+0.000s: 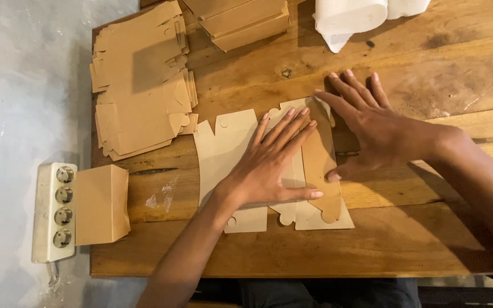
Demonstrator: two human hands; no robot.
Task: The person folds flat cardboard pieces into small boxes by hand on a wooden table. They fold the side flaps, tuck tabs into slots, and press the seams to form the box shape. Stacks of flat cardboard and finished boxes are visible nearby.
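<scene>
Currently both hands lie open and flat, gripping nothing: left hand [269, 165] pins the flat die-cut kraft box blank [223, 154] mid-table, right hand [372, 128] presses its folded flap [318, 154]. Best to keep pressure along the crease. Blank stack [141, 85] far left, folded box [101, 204] by power strip [54, 212], paper towel roll [349, 14] far; none obstructs.

left hand [269, 165] flat on cardboard box blank [223, 154], right hand [378, 134] folding flap [318, 157]

Bare forearms, sleeveless, dark trousers
</scene>
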